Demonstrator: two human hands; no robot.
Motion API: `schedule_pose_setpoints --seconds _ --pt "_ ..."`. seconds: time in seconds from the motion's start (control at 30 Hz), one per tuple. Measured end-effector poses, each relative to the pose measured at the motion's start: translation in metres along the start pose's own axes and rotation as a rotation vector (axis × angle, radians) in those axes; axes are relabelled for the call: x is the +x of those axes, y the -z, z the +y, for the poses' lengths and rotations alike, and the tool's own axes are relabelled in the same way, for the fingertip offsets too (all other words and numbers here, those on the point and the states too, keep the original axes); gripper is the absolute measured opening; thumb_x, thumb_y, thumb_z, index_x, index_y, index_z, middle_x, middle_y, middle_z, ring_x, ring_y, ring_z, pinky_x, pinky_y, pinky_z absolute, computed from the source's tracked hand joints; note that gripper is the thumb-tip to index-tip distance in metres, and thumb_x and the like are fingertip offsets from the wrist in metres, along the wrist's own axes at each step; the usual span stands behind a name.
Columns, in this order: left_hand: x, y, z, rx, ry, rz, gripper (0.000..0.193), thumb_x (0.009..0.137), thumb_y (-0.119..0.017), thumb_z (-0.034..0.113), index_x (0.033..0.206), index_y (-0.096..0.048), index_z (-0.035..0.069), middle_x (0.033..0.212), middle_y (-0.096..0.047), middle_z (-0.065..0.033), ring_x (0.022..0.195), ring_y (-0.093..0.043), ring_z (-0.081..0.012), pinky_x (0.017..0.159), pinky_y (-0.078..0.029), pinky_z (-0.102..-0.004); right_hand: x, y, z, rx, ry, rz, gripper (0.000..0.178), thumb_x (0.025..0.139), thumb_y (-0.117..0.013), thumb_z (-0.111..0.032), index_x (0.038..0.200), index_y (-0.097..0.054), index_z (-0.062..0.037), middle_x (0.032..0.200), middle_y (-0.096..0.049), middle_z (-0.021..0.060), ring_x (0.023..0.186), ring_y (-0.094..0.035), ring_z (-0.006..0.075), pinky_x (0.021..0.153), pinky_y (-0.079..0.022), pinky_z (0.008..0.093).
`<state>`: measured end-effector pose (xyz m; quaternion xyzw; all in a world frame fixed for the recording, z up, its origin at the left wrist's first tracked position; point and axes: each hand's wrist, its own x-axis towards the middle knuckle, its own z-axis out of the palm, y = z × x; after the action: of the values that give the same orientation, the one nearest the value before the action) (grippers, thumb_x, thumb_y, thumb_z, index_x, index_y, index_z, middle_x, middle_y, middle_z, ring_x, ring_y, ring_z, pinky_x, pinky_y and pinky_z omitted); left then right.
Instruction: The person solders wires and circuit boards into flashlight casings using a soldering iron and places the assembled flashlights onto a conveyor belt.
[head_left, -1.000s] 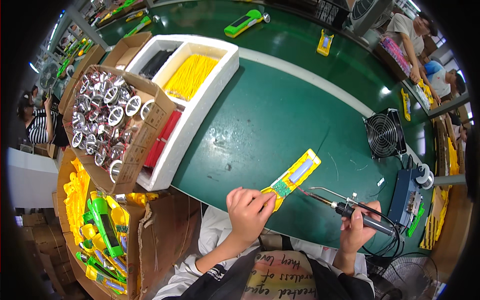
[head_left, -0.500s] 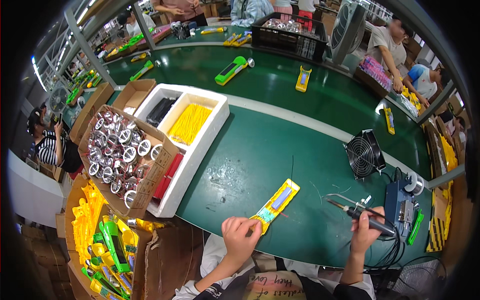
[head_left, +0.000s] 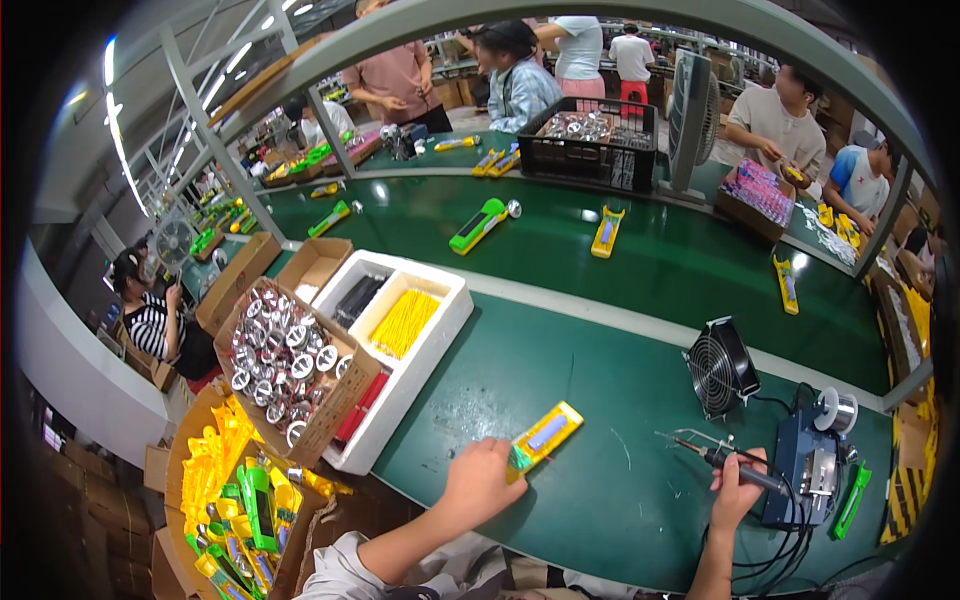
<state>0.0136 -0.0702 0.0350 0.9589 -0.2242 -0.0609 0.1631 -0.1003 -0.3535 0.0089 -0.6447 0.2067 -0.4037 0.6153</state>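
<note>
A long yellow flashlight shell [head_left: 566, 422] lies slantwise on the green work table, open side up. In it sits a lavender battery cell [head_left: 547, 432], with part of a green circuit board [head_left: 520, 457] showing beside my fingers. My left hand [head_left: 484, 477] grips the shell's near end, its fingers closed and partly hiding the board. To the right, my right hand [head_left: 737, 486] is closed round the dark handle of a soldering iron [head_left: 714, 457]. The iron's tip points left, above the table and apart from the shell.
Right stand a blue soldering station [head_left: 797, 462], solder spool [head_left: 836, 412], black fan [head_left: 722, 370] and green shell part [head_left: 851, 502]. Left are a carton of reflectors [head_left: 290, 350], a foam tray [head_left: 455, 300] of wires and a parts box [head_left: 190, 500]. Beyond runs a conveyor [head_left: 400, 215]; people work across it.
My view has tilted upward. My left hand has slid further over the shell's near end, covering more of the circuit board. My right hand keeps holding the soldering iron.
</note>
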Motion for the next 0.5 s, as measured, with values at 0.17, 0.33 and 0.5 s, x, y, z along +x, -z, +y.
schedule_pose_setpoints --seconds 0.17,0.33,0.5 --pt "0.12 0.018 -0.003 0.061 0.005 0.233 0.026 0.062 -0.06 0.02 0.075 -0.053 -0.001 0.076 -0.055 -0.0181 0.072 -0.054 -0.0333 0.063 -0.045 -0.0406 0.005 0.009 -0.001 -0.041 0.012 0.024 0.011 0.078 -0.049 -0.005 0.078 -0.038 -0.0034 0.059 -0.04 0.0016 0.042 -0.041 0.0045 0.035 -0.032 0.0149" --pt "0.289 0.004 -0.03 0.056 0.168 0.388 0.024 0.064 -0.057 0.019 0.077 -0.054 -0.001 0.079 -0.056 -0.0172 0.075 -0.055 -0.0318 0.064 -0.046 -0.0396 0.007 0.007 0.016 -0.089 0.023 0.016 0.013 0.077 -0.049 -0.005 0.077 -0.037 -0.0016 0.057 -0.043 0.0033 0.04 -0.041 0.0051 0.036 -0.032 0.0156" --pt "0.405 -0.031 -0.036 0.073 0.166 0.513 0.018 0.064 -0.057 0.015 0.077 -0.055 0.002 0.081 -0.057 -0.0135 0.079 -0.055 -0.0277 0.066 -0.047 -0.0363 0.01 0.004 0.004 -0.326 0.041 0.024 0.008 0.077 -0.052 -0.005 0.074 -0.048 0.0005 0.054 -0.052 0.0061 0.043 -0.047 0.0114 0.042 -0.038 0.023"
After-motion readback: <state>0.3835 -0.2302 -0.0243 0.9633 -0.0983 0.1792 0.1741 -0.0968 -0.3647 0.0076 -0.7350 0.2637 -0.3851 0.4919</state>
